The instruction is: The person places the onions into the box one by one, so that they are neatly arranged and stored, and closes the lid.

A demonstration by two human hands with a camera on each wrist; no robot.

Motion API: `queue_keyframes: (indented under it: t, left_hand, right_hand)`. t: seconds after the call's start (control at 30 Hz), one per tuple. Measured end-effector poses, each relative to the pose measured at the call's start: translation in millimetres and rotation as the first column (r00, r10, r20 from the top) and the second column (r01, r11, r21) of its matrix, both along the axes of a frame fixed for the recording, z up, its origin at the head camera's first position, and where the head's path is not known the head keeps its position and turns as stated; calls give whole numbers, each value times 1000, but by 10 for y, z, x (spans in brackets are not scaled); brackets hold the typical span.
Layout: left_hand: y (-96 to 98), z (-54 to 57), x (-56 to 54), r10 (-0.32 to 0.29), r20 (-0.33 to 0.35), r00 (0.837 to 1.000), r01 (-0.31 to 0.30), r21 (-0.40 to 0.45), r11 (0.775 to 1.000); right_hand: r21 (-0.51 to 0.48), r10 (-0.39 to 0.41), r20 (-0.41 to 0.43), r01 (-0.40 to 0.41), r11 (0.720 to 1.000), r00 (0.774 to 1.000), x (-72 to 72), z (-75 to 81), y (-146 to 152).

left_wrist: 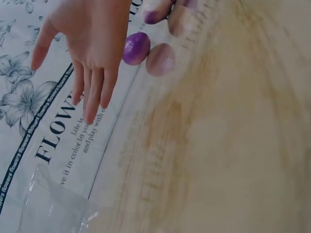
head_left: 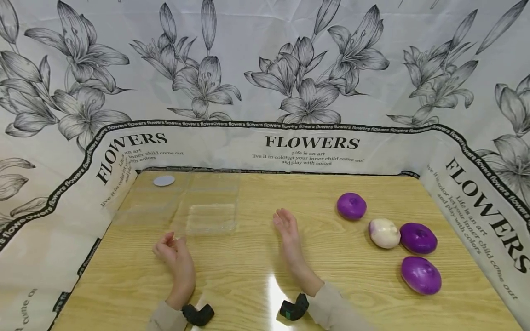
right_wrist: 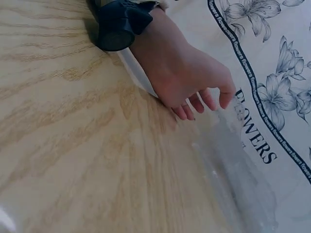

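Observation:
My left hand (head_left: 178, 264) hovers over the left of the table, its fingers loosely bent and holding nothing. Just beyond it lies a clear plastic box (head_left: 236, 207) with a lid opened out to the left, a white oval label (head_left: 164, 180) on it. The right wrist view shows that same left hand (right_wrist: 194, 77) near the box (right_wrist: 238, 179). Over the middle of the table, my right hand (head_left: 290, 239) holds nothing, fingers extended. It also appears in the left wrist view, where the right hand (left_wrist: 92, 39) overlaps the backdrop, beside a purple onion (left_wrist: 136, 48).
To the right lie three onions with purple skin, one far back (head_left: 351, 206), one at the side (head_left: 418, 238) and one nearer (head_left: 421, 275). Among them sits a whitish onion (head_left: 384, 233) with a purple tint. A flower-printed cloth (head_left: 232, 151) walls the wooden table (head_left: 256, 276).

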State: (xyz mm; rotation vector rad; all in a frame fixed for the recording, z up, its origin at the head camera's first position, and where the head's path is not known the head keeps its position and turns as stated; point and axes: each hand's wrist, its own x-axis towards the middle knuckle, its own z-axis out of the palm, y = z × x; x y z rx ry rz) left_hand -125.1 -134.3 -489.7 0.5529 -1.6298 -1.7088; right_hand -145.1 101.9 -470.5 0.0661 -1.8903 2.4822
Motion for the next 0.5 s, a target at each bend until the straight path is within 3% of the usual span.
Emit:
queue_keyframes:
  t: [0.17,0.33,0.5]
  left_hand:
    - [-50,-181,-62,-73,61,995,69,61,996]
    - [-85,-198,-108,-165,-6,986,165,143,976]
    - [-167,-246,-183,-232,-51,971,236,124,964]
  right_hand:
    - [-111,81,58,-74,991,995,-71,-159,-242]
    - [-227,166,70,-147,963,984,-152,-281,-475]
    - [-183,264,66,-248,951,962,-230,-338,-615]
